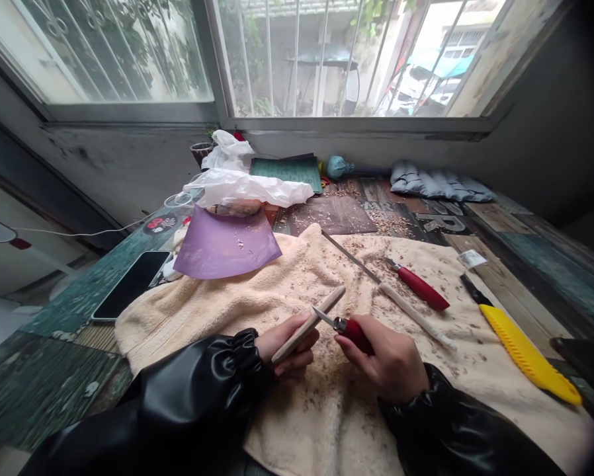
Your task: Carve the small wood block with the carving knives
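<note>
Head view: pale, slender stick (303, 331).

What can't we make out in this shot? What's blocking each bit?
All head view:
Rear of the red-handled, metal-bladed knife: covered by the right hand.
Palm of the left hand: behind the slim, pale wooden stick.
Whatever lies beneath the curved purple sheet: covered by it.
Print on the small white tag: too small, blurred.
</note>
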`<state>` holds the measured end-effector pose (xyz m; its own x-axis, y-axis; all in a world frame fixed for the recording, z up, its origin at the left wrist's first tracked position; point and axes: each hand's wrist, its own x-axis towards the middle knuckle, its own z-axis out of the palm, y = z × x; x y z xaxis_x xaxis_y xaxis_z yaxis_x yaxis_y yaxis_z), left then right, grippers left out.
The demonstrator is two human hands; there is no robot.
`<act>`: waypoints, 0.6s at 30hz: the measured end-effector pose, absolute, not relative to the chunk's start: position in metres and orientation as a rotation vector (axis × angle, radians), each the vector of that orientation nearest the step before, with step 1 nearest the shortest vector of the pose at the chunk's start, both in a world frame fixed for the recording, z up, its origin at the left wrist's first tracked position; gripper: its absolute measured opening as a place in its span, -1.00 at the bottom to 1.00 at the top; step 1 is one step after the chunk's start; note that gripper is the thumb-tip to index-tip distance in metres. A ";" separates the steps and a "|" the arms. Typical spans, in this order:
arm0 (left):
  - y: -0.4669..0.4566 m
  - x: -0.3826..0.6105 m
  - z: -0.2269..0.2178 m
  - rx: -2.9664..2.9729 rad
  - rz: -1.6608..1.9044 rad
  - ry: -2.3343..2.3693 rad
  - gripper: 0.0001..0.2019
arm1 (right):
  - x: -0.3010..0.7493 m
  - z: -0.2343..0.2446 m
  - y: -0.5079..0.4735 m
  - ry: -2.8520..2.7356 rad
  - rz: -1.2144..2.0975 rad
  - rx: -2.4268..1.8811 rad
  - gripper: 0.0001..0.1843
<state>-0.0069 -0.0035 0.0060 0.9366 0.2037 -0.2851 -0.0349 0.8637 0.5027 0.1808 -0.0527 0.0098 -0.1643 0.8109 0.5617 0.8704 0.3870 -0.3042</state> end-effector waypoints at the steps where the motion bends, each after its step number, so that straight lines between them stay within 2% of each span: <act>1: -0.003 -0.007 0.006 0.514 0.123 0.331 -0.53 | 0.181 0.010 -0.052 -1.952 -0.141 -1.462 -0.67; 7: -0.004 -0.007 0.006 0.510 0.112 0.323 -0.53 | 0.183 0.013 -0.051 -1.932 -0.136 -1.454 -0.68; 11: -0.004 -0.007 0.006 0.503 0.104 0.326 -0.52 | 0.186 0.014 -0.050 -1.820 -0.247 -1.524 -0.69; 18: -0.005 -0.007 0.006 0.511 0.130 0.341 -0.52 | 0.186 0.015 -0.050 -1.863 -0.193 -1.494 -0.67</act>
<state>-0.0069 -0.0047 0.0062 0.9354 0.2059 -0.2873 -0.0371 0.8656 0.4994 0.1858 -0.0505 0.0145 -0.0602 0.7867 0.6144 0.8957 0.3142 -0.3146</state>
